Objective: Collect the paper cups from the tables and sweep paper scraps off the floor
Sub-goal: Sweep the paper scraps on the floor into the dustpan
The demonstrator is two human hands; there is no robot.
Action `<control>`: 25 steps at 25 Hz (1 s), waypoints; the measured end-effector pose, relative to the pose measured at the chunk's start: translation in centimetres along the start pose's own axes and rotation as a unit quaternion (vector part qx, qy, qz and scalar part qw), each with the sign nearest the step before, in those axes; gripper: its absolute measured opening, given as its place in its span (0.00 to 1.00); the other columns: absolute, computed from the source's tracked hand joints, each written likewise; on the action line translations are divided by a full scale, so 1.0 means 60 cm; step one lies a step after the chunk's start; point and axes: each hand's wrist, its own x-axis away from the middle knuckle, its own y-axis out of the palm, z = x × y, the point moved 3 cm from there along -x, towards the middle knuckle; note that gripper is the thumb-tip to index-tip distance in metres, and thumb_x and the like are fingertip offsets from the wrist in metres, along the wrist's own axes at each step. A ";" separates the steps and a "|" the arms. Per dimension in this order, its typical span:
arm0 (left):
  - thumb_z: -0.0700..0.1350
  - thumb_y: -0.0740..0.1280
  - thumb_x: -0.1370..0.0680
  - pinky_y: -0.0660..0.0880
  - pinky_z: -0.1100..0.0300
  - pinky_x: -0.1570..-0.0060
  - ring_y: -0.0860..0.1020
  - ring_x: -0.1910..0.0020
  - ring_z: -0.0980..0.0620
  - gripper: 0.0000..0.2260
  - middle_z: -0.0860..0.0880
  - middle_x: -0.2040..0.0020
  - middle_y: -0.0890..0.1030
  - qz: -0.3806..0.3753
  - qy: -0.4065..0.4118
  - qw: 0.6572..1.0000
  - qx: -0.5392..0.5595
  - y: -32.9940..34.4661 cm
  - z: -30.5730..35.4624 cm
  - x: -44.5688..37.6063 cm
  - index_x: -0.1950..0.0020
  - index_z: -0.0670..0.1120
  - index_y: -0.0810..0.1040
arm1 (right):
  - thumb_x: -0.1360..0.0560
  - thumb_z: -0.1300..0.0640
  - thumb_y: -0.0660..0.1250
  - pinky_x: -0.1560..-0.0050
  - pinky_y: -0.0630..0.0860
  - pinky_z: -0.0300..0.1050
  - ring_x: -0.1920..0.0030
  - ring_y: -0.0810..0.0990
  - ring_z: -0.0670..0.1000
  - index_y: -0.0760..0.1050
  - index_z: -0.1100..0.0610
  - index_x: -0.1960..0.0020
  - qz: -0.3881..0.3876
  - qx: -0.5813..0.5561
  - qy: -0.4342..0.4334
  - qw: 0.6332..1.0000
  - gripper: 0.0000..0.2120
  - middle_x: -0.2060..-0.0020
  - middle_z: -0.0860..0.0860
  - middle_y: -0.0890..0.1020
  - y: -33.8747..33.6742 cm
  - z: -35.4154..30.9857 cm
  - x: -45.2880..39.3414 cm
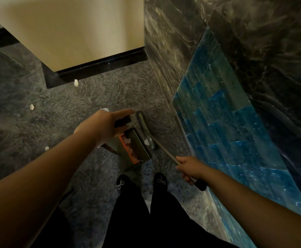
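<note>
From the head camera, the person stands on grey carpet with a long-handled dustpan (135, 145) set on the floor just ahead of the shoes (159, 180), its mouth turned toward three o'clock. The left hand (104, 125) grips the black handle top (122, 121) of the pan, fingers curled round it with the index finger lying straight along its top. The right hand (191, 169) has its fingers wrapped round the broom shaft (165, 153), which runs on a diagonal from five o'clock up to eleven o'clock and ends in the broom head (144, 125), lying just beside the pan's open edge at its three o'clock side. A small white scrap (147, 141) sits between the bristles and the pan lip, and pale bits already lie inside the pan. The remaining paper scraps lie on the far side of the pan from the broom: one at nine o'clock of the left hand (32, 106), one at about seven o'clock (46, 148), one at eleven o'clock by the black plinth (76, 83), and one just behind the knuckles (104, 109). I judge the broom must cross over the pan to reach them, so the left hand is the nearer one. No paper cups are in view.
</note>
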 end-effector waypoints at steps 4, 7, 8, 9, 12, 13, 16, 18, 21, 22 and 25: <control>0.52 0.65 0.22 0.75 0.59 0.61 0.70 0.68 0.61 0.26 0.50 0.55 0.78 0.001 0.003 1.000 0.015 -0.004 -0.014 -0.011 0.26 0.65 0.61 | 0.19 0.63 0.56 0.79 0.66 0.35 0.81 0.68 0.45 0.56 0.52 0.23 -0.030 -0.011 0.006 0.999 0.26 0.72 0.54 0.71 0.043 -0.017 0.020; 0.53 0.65 0.21 0.74 0.57 0.62 0.71 0.68 0.59 0.26 0.52 0.57 0.75 -0.004 -0.012 1.000 0.011 -0.007 -0.025 -0.014 0.27 0.67 0.60 | 0.19 0.64 0.56 0.79 0.64 0.33 0.83 0.67 0.45 0.58 0.51 0.23 -0.013 -0.045 0.009 0.999 0.26 0.73 0.54 0.70 0.054 -0.024 0.044; 0.54 0.64 0.21 0.76 0.55 0.59 0.74 0.64 0.55 0.25 0.49 0.53 0.77 -0.015 -0.017 1.000 0.010 -0.006 -0.028 -0.014 0.27 0.68 0.59 | 0.19 0.64 0.56 0.79 0.63 0.34 0.83 0.66 0.46 0.58 0.51 0.24 -0.006 -0.055 0.011 0.998 0.26 0.74 0.54 0.70 0.057 -0.027 0.054; 0.54 0.64 0.21 0.78 0.53 0.55 0.77 0.59 0.52 0.25 0.47 0.48 0.78 -0.026 -0.017 0.999 0.014 -0.004 -0.030 -0.010 0.27 0.68 0.58 | 0.19 0.64 0.56 0.79 0.63 0.34 0.82 0.66 0.46 0.59 0.50 0.24 0.001 -0.061 0.011 0.998 0.25 0.74 0.54 0.70 0.061 -0.032 0.063; 0.51 0.65 0.21 0.76 0.58 0.58 0.74 0.61 0.55 0.26 0.46 0.47 0.79 -0.015 0.010 0.999 0.030 0.000 -0.027 0.002 0.26 0.65 0.60 | 0.19 0.64 0.56 0.79 0.63 0.35 0.80 0.66 0.48 0.58 0.51 0.23 0.028 -0.066 0.006 0.997 0.26 0.72 0.55 0.70 0.058 -0.042 0.076; 0.50 0.66 0.21 0.74 0.59 0.59 0.73 0.62 0.55 0.26 0.46 0.48 0.80 -0.005 0.021 0.999 0.031 0.000 -0.026 0.007 0.26 0.64 0.61 | 0.19 0.64 0.56 0.79 0.64 0.35 0.79 0.66 0.48 0.57 0.52 0.23 0.038 -0.066 0.004 0.997 0.26 0.72 0.56 0.70 0.053 -0.044 0.076; 0.51 0.65 0.21 0.77 0.56 0.56 0.77 0.59 0.51 0.26 0.45 0.47 0.81 -0.004 0.022 0.999 0.030 0.001 -0.033 0.019 0.25 0.63 0.62 | 0.19 0.65 0.57 0.77 0.65 0.37 0.76 0.68 0.50 0.58 0.53 0.23 0.058 -0.055 0.001 0.997 0.26 0.69 0.56 0.72 0.037 -0.049 0.056; 0.51 0.65 0.21 0.78 0.54 0.56 0.75 0.61 0.53 0.25 0.45 0.49 0.80 -0.003 0.014 0.999 0.033 0.000 -0.041 0.023 0.26 0.63 0.62 | 0.20 0.65 0.57 0.76 0.67 0.39 0.75 0.69 0.51 0.58 0.53 0.23 0.075 -0.025 0.003 0.997 0.26 0.67 0.55 0.73 0.036 -0.051 0.031; 0.51 0.65 0.21 0.78 0.54 0.54 0.74 0.61 0.53 0.25 0.44 0.48 0.80 -0.004 0.013 0.999 0.038 0.000 -0.043 0.021 0.26 0.64 0.62 | 0.20 0.65 0.57 0.75 0.69 0.39 0.73 0.71 0.51 0.58 0.54 0.23 0.071 -0.025 0.010 0.997 0.27 0.66 0.55 0.73 0.056 -0.060 -0.005; 0.51 0.65 0.21 0.77 0.56 0.55 0.74 0.61 0.53 0.25 0.44 0.48 0.80 -0.002 0.016 0.999 0.042 -0.001 -0.042 0.020 0.26 0.63 0.62 | 0.20 0.65 0.57 0.76 0.69 0.38 0.74 0.70 0.50 0.57 0.54 0.23 0.063 -0.044 0.008 0.997 0.27 0.66 0.55 0.73 0.063 -0.064 -0.012; 0.52 0.65 0.21 0.78 0.52 0.53 0.77 0.58 0.49 0.25 0.41 0.44 0.79 -0.006 0.008 0.999 0.041 -0.002 -0.040 0.018 0.26 0.65 0.62 | 0.20 0.66 0.57 0.81 0.66 0.33 0.81 0.70 0.46 0.58 0.55 0.23 0.038 -0.084 0.005 0.996 0.26 0.68 0.56 0.72 0.074 -0.067 -0.006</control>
